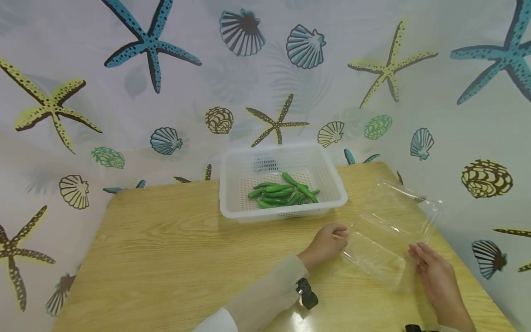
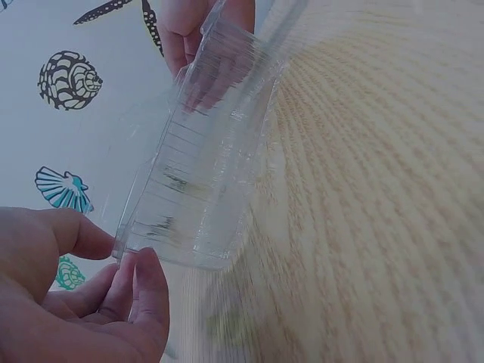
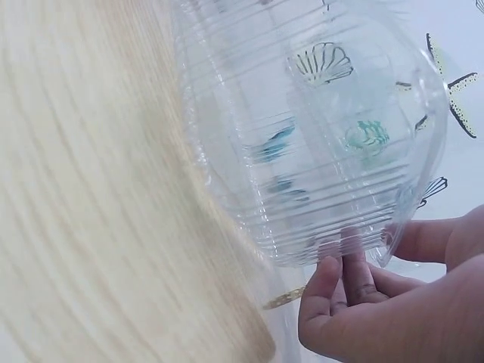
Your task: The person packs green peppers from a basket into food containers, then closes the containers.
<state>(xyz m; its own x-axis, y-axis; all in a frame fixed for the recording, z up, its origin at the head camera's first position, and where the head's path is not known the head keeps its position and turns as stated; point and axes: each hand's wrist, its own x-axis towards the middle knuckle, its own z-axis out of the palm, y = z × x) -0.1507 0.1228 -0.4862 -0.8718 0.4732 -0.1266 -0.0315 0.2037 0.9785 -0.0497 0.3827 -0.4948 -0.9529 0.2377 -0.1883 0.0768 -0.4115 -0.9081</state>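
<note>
Behind everything hangs a pale cloth (image 1: 298,133) printed with starfish and shells, and before it spreads a wooden table (image 1: 178,249) with light, streaky grain. At the table's far side sits a white basket (image 1: 286,210) with perforated walls, its long side running left to right. Near the table's right side, in front of the basket and to its right, is a clear plastic container (image 1: 375,251), its creased, ribbed form hard to trace in places; its long axis runs away from the person and leans right, the near end pointing back toward the person and a little left. Whether its underside touches the wood, I cannot tell. A heap of green peppers (image 1: 279,193) lies inside the basket. The left hand (image 1: 329,242) pinches the container's left edge between thumb and fingers, while the right hand (image 1: 435,272) pinches the opposite edge the same way, so the plastic lies between the two grips and its far end reaches well beyond both. A small black strap (image 1: 307,294) crosses the left sleeve (image 1: 269,290) near the wrist.
</note>
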